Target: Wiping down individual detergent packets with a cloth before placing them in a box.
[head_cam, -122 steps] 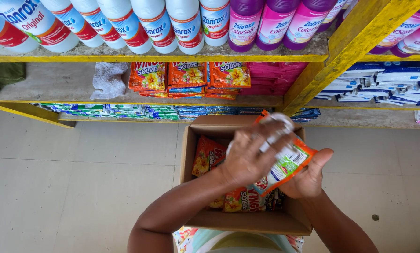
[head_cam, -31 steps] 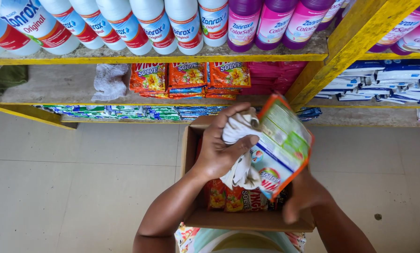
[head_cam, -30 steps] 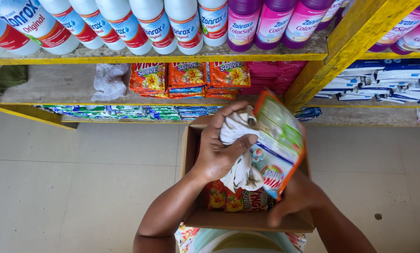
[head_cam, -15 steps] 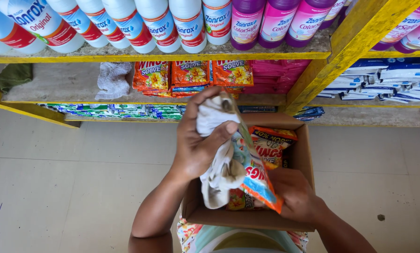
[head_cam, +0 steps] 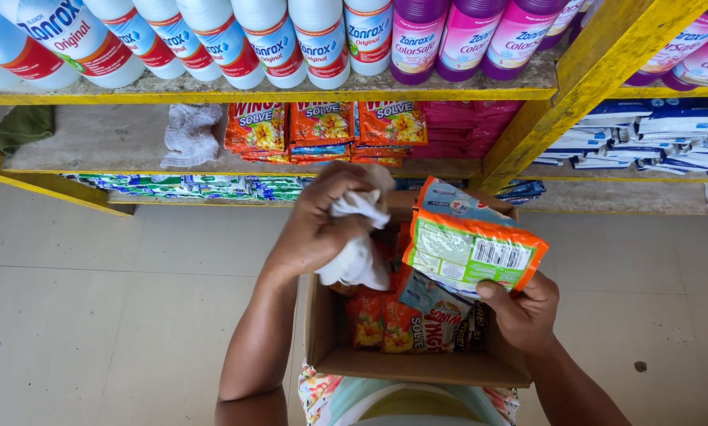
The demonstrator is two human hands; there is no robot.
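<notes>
The left hand (head_cam: 318,225) is closed into a fist around a crumpled white cloth (head_cam: 356,256), whose loose end hangs down over the open brown cardboard box (head_cam: 409,367) below. Gripped this way, the cloth sits bunched against the palm, with a wad of it free at the front, facing the packet beside it.

The right hand (head_cam: 523,312) holds an orange-and-green plastic sachet packet (head_cam: 472,248) by its lower edge, thumb on the near side and fingers curled behind it (the fingertips themselves are hidden by the packet). The packet is raised above the box and tilted so that its printed back panel faces upward toward the camera, just beside the cloth but not touching it as far as I can tell.

Inside the box lie more orange flower-printed sachets (head_cam: 393,323), stacked loosely on edge. The box rests against the person's lap, close under both hands, so that packets can be lifted from it without reaching.

Ahead stands a yellow-painted wooden shelf unit (head_cam: 582,87). Its top shelf carries white plastic bottles (head_cam: 259,39) and purple plastic bottles (head_cam: 464,35) lying in a row. The shelf below holds a neat stack of matching orange sachets (head_cam: 322,130), a second white rag (head_cam: 190,134) and a folded dark green cloth (head_cam: 22,126).
</notes>
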